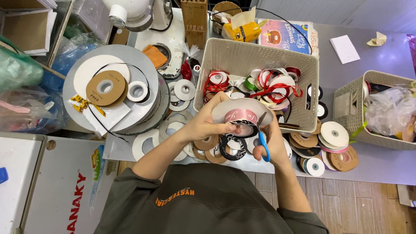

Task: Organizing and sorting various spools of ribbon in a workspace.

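My left hand (pixel 207 121) grips a spool of pink printed ribbon (pixel 242 118) with white cardboard sides, held just in front of a beige basket. My right hand (pixel 271 141) holds blue-handled scissors (pixel 263 145), their blades pointing up at the ribbon's edge near the spool. Both hands sit close together above several loose ribbon rolls on the grey table (pixel 381 56).
The beige perforated basket (pixel 260 54) holds red, white and green ribbon spools. A second basket (pixel 351 104) with plastic bags stands at the right. Stacked round cake boards (pixel 117 56) with a brown roll lie at the left. A wooden knife block (pixel 194 21) and a white mixer (pixel 138 13) stand behind.
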